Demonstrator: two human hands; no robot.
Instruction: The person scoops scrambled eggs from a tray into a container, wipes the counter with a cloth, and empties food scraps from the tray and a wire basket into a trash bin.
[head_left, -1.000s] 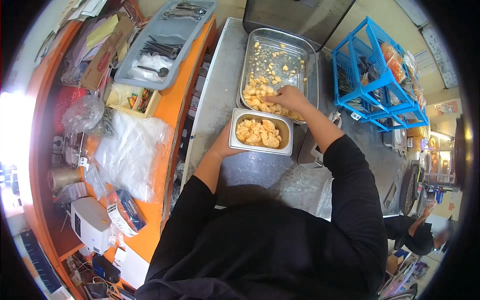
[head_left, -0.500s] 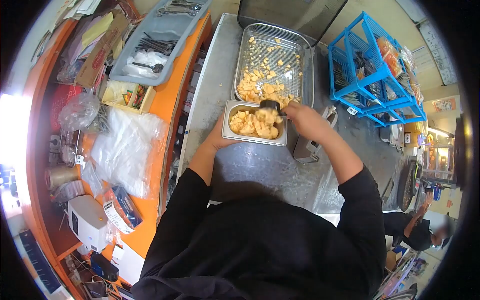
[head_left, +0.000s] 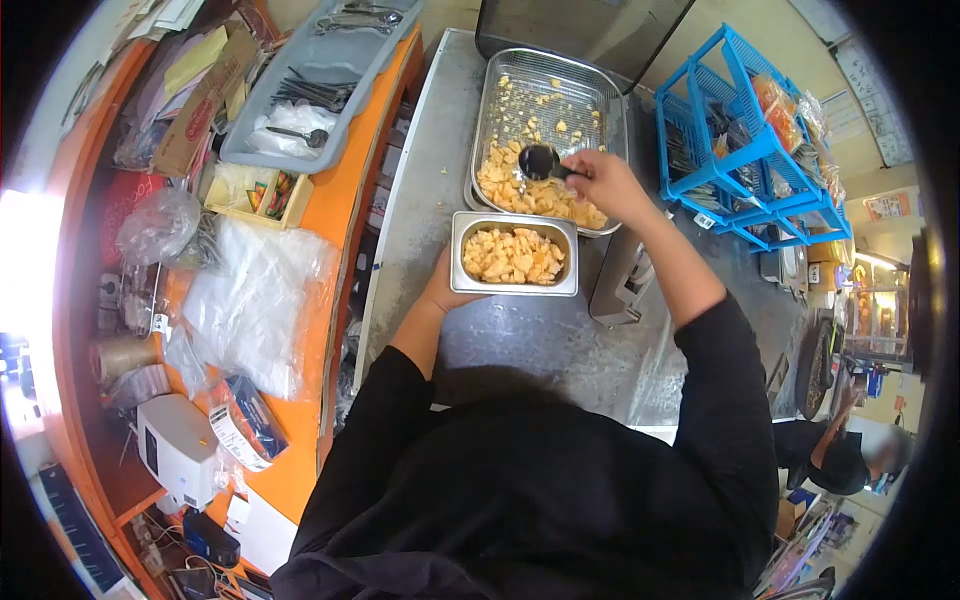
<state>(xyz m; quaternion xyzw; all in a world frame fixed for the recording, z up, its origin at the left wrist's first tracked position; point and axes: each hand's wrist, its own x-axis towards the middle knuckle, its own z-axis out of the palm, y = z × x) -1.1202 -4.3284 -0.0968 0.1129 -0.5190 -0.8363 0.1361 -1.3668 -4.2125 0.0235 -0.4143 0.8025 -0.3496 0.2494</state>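
Observation:
My left hand (head_left: 446, 284) grips the left side of a small rectangular metal container (head_left: 515, 289), its fingers partly hidden by it. Golden chunks of food (head_left: 513, 256) fill the container. My right hand (head_left: 606, 187) is closed around the handle of a black scoop (head_left: 540, 162). The scoop's bowl hangs over a large metal tray (head_left: 597, 92) with a perforated liner. More food pieces (head_left: 521, 183) lie heaped at the tray's near end, with crumbs scattered farther back. The container stands right in front of the tray's near edge.
A metal holder (head_left: 617, 285) stands right of the container on the steel counter (head_left: 500, 340). A blue rack (head_left: 735, 150) with packets is at the back right. Left, an orange counter (head_left: 332, 215) bears plastic bags (head_left: 255, 300) and a grey cutlery bin (head_left: 335, 75). Another person (head_left: 835, 455) is far right.
The scoop has moved from over the container back to above the tray, and its load of food is now in the container. The container has shifted slightly toward me.

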